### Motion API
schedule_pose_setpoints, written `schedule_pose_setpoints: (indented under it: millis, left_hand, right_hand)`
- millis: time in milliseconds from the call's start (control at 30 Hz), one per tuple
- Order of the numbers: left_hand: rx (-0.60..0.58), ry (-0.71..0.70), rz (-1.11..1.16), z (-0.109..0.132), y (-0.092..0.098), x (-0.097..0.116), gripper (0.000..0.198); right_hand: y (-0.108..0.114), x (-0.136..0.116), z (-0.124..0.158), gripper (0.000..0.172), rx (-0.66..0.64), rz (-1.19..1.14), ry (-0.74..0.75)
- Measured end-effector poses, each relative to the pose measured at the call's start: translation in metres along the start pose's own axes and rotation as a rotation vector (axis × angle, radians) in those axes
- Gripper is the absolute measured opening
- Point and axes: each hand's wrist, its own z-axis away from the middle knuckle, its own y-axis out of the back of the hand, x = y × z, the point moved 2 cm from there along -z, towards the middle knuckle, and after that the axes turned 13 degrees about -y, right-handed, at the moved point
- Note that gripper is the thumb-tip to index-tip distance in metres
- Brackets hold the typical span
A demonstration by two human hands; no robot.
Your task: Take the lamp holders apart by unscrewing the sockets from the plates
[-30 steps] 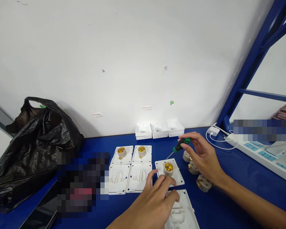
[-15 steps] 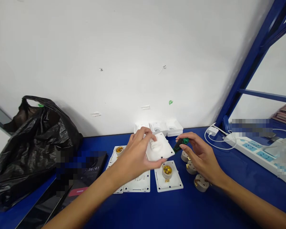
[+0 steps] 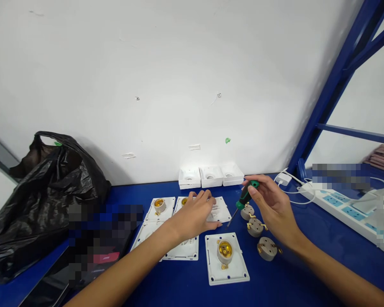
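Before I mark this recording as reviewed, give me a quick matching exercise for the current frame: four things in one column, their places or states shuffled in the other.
1. screwdriver
2. nearest white plate
3. black bag
4. white boxes

A. at the left of the blue table
B. in a row by the wall
C. held in the right hand
D. bearing a gold-lined socket

Right pairs: 1-C, 2-D, 3-A, 4-B
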Motion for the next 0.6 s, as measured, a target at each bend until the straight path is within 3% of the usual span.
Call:
schedule_pose_setpoints:
  millis: [167, 333, 500, 600]
  left_hand:
    - [0.035, 0.012, 0.012, 0.027, 0.003, 0.007, 0.035]
    - [0.132, -0.044, -0.042, 0.043, -0.008, 0.008, 0.015]
    - [0.161, -0.060, -0.080, 0.042, -0.010, 0.016, 0.028]
    - [0.218, -0.033, 0.044, 0.046, 0.000, 0.030, 0.020]
  right_hand:
    - [0.000, 0.003, 0.001, 0.019, -0.016, -0.004, -0.001]
    - [-0.001, 0.007, 0.001, 0.019, -0.017, 0.047, 0.018]
    - [0.000, 0.006, -0.001, 0.020, 0.006, 0.075, 0.042]
    - [0.003, 0.001, -0.002, 0.020, 0.034, 0.072, 0.041]
